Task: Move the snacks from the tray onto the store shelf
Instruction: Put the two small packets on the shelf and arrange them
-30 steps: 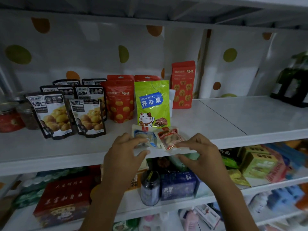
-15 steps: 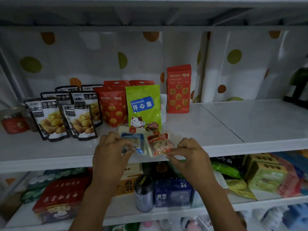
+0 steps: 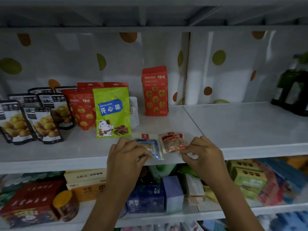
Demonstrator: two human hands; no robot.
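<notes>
- Within the last second my left hand [image 3: 126, 155] and right hand [image 3: 203, 157] went from fingers laid loosely over the two small packets to a tight pinch on their near edges.
- The pair also slid rightward: before, they lay straight in front of the green pistachio pouch [image 3: 112, 112]; at this moment they sat just past its right front corner.
- I judged both packets already delivered to the white shelf [image 3: 241, 127], with only straightening and letting go left.
- The blue snack packet [image 3: 149, 145] lay flat near the shelf's front edge, my left thumb and forefinger closed on its near corner.
- The red snack packet [image 3: 174, 141] lay just beside it, my right fingertips nipping its lower right corner.
- Both looked thin, glossy and crinkly, with brownish pieces showing in the red one.
- The tray was out of view.
</notes>
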